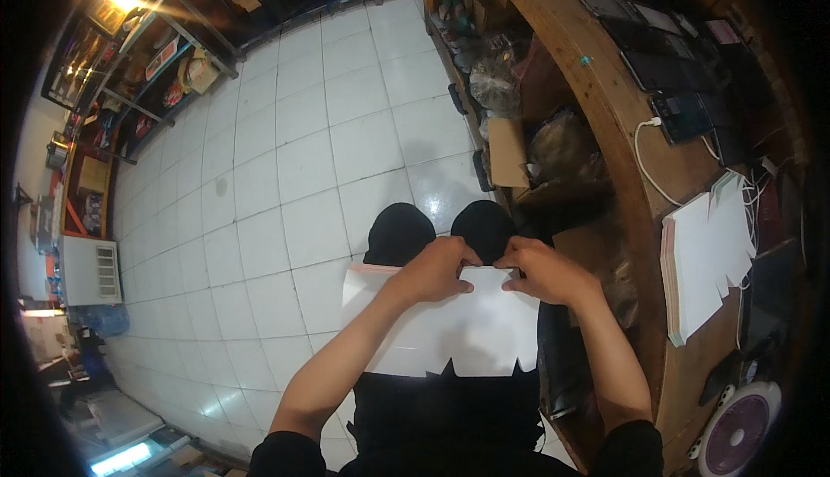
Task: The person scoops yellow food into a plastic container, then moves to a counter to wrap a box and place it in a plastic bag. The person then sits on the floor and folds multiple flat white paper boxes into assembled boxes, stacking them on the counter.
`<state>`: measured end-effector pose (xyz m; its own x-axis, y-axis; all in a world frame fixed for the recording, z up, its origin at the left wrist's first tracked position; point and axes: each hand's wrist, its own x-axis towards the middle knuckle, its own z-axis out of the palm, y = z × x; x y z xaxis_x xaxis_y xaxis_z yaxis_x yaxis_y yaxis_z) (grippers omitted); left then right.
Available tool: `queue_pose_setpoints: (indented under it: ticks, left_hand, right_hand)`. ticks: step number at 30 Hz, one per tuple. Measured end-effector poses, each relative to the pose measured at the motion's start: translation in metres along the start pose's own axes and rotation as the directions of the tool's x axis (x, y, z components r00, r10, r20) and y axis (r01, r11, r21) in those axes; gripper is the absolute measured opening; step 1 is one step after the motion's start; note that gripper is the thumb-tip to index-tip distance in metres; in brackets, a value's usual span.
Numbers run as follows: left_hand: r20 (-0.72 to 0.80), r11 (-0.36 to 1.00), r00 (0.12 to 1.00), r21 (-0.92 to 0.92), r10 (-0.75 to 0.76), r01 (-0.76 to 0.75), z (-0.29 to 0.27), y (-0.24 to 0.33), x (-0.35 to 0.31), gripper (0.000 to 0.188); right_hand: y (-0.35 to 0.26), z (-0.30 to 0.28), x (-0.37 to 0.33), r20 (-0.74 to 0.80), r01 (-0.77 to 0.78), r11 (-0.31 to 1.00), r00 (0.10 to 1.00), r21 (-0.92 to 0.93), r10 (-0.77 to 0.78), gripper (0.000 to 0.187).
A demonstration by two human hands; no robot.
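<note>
Across my lap lies a white paper sheet (450, 330) with a glossy face. Its near edge has V-shaped notches cut into it, and a pinkish strip shows along its far left edge. My left hand (441, 269) grips the far edge, thumb on top and fingers curled over. A short gap to the right, my right hand (546, 271) pinches that same edge between thumb and fingers. Between the two hands the edge looks narrowly folded or layered; I cannot tell which. Below the sheet are my dark clothes, and beyond it my knees (402, 230) show.
On the wooden desk (596, 70) at right rests a thick stack of notched paper (707, 252), near several phones (666, 70) and a white cable (640, 153). A round fan (737, 435) stands at lower right. Open shelves under the desk hold plastic bags (497, 79) and cardboard (507, 153).
</note>
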<state>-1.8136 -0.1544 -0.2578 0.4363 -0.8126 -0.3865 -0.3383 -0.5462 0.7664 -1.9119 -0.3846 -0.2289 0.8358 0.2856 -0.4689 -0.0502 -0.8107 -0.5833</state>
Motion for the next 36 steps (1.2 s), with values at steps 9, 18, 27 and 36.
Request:
queue_pose_setpoints:
  ticks: [9, 18, 27, 36]
  left_hand:
    - [0.197, 0.995, 0.978, 0.063, 0.066, -0.079, 0.033, 0.003, -0.037, 0.041]
    - [0.037, 0.992, 0.992, 0.019, 0.121, -0.122, 0.033, -0.003, -0.057, 0.036]
    - [-0.260, 0.952, 0.950, 0.291, 0.171, -0.092, 0.069, 0.021, -0.083, 0.026]
    - [-0.178, 0.734, 0.868, 0.626, 0.463, -0.263, 0.081, 0.012, -0.106, 0.026]
  right_hand:
    - [-0.023, 0.048, -0.043, 0.034, -0.051, 0.993, 0.998, 0.109, 0.048, 0.036]
    - [-0.043, 0.045, -0.054, 0.049, -0.196, 0.958, 0.981, 0.211, 0.190, 0.038]
    - [-0.053, 0.076, -0.062, -0.250, 0.042, 0.993, 0.966, -0.107, -0.068, 0.029]
    - [-0.058, 0.136, -0.084, -0.510, 0.110, 0.969, 0.834, -0.220, -0.211, 0.032]
